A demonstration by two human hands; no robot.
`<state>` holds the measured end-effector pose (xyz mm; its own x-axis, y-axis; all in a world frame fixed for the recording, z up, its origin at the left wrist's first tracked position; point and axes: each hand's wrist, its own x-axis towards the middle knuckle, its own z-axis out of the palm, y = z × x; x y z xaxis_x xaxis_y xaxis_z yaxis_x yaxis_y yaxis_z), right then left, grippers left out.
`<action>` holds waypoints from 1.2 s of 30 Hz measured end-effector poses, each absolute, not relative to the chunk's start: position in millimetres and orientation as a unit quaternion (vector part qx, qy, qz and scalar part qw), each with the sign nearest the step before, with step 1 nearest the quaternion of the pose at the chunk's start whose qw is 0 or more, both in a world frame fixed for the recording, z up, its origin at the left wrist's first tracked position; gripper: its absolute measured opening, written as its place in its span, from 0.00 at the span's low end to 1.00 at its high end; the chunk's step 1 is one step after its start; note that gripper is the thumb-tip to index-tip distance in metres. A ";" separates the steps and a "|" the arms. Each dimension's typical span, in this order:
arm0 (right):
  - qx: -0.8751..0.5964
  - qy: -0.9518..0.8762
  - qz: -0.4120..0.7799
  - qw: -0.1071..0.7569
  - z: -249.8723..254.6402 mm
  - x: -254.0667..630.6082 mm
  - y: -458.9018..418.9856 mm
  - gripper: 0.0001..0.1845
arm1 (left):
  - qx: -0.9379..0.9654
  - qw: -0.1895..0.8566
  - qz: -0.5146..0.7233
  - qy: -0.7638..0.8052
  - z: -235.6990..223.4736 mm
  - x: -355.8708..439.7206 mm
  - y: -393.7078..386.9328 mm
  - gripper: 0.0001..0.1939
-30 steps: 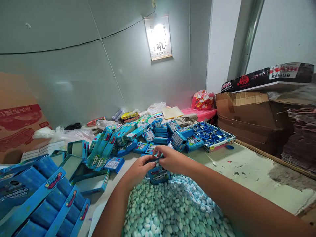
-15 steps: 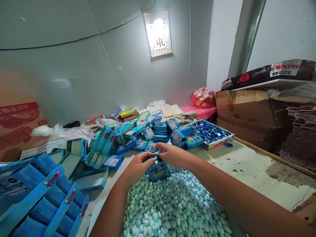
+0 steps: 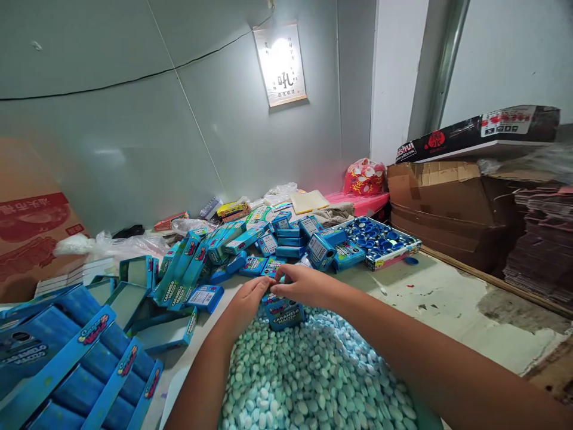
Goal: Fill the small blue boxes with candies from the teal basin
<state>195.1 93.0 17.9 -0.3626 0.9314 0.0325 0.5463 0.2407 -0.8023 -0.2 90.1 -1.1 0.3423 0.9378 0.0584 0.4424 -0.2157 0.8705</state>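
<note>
A small blue candy box marked "CARAMELO MACIZO" stands upright on a heap of pale green and white oval candies. My left hand is closed at the box's upper left corner, thumb and fingers pressed together. From the right, my right hand reaches over the top with its fingers bent down in a pinch at the upper edge. Both sets of fingertips meet there and cover the box's opening. Whether a candy is between them is hidden.
Blue candy boxes lie piled behind the hands. Display trays of blue boxes fill the left side. A shallow carton of dark blue caps sits at the back right, beside a brown cardboard box.
My hands have drawn together over the top of the candy box. White candies that showed at its opening are now covered by my fingers. The view has shifted slightly.
</note>
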 end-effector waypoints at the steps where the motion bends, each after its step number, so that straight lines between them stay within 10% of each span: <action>1: -0.500 -0.743 0.361 0.261 18.4 194.9 92.0 0.11 | 0.718 0.399 0.304 0.482 -1.9 -0.5 90.8 0.26; 22: -0.475 -0.757 0.358 0.271 5.9 200.5 106.2 0.19 | 0.728 0.406 0.287 0.472 -7.6 -2.3 93.2 0.24; 31: -0.324 -0.770 0.352 0.423 34.9 194.2 80.7 0.13 | 0.724 0.426 0.283 0.463 -3.4 1.0 90.9 0.25; 36: -0.186 -0.887 0.389 0.165 37.7 190.4 55.0 0.13 | 0.727 0.414 0.278 0.472 -2.4 -0.7 91.1 0.24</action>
<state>190.4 55.0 37.7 -0.8764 0.4587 0.1469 0.2024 0.6274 -0.7519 -0.7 91.1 -2.4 0.3996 0.9166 0.0131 0.4569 -0.2115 0.8640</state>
